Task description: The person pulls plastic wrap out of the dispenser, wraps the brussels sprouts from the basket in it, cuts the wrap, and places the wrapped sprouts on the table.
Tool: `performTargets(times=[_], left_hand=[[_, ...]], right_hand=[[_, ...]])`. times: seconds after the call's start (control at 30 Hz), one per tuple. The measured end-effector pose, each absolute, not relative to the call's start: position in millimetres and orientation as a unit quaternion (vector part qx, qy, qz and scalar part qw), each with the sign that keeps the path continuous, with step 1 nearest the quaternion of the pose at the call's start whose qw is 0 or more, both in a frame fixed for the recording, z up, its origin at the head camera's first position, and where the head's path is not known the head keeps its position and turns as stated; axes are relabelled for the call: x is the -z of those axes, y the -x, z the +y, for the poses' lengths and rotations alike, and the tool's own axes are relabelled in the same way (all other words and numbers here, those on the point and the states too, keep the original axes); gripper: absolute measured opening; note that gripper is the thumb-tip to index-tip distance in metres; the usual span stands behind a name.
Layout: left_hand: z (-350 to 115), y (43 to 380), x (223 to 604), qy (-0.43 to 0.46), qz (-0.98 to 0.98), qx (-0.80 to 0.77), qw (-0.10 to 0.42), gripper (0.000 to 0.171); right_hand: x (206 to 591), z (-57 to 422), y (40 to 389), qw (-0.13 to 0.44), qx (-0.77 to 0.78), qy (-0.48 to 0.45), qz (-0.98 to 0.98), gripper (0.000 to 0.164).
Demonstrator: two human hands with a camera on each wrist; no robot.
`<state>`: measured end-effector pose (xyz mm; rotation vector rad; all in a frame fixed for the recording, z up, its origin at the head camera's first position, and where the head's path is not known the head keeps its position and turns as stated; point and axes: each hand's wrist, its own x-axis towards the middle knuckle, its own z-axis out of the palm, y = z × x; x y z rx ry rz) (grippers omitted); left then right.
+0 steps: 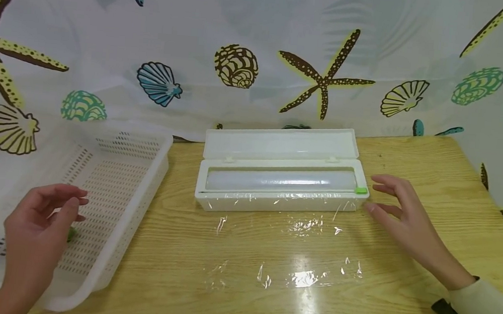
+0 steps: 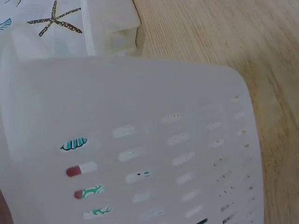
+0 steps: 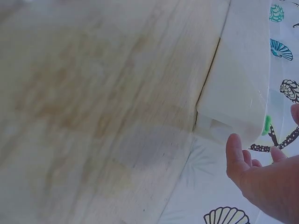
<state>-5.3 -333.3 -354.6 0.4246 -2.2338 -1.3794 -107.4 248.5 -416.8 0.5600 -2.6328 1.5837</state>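
Observation:
A white cling film dispenser box (image 1: 281, 202) lies on the table with its lid (image 1: 281, 144) raised and a film roll (image 1: 281, 180) inside. Clear cling film (image 1: 308, 227) stretches from its front edge over the wood. At the box's right end, beside the green slider (image 1: 361, 190), is my right hand (image 1: 401, 217), fingers loosely bent and holding nothing. My left hand (image 1: 40, 228) hovers over the white plastic basket (image 1: 137, 207), fingers relaxed with nothing seen between them. Something green (image 1: 72, 234) in the basket is mostly hidden by that hand.
Slotted basket walls (image 2: 131, 98) fill much of the left wrist view. Behind the wooden table (image 1: 170, 269) hangs a white cloth (image 1: 272, 19) printed with shells and starfish. A small black object (image 1: 446, 310) shows by the right sleeve.

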Motion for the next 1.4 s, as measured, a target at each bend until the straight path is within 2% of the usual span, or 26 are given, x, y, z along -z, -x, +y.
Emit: performTargets(times=[0.23, 0.57, 0.77, 1.07, 1.4], left_hand=[[-347.2, 16.1, 353.4, -0.212, -0.818, 0.490, 0.213, 0.022], [-372.3, 21.9, 356.7, -0.240, -0.829, 0.463, 0.200, 0.019], [-381.7, 22.7, 361.6, -0.293, -0.845, 0.400, 0.199, 0.021], [-401.7, 29.1, 367.2, -0.329, -0.879, 0.324, 0.124, 0.044], [-427.8, 29.3, 376.8, -0.258, -0.929, 0.261, 0.037, 0.054]], right_hand=[[417.9, 240.3, 116.7, 0.004, -0.519, -0.193, -0.833, 0.054], [422.6, 235.7, 122.5, -0.003, -0.536, -0.192, -0.822, 0.055], [425.7, 234.3, 125.8, -0.009, -0.542, -0.200, -0.816, 0.058], [430.1, 235.4, 128.9, -0.015, -0.543, -0.205, -0.815, 0.061], [432.6, 236.6, 131.9, -0.030, -0.561, -0.209, -0.800, 0.064]])
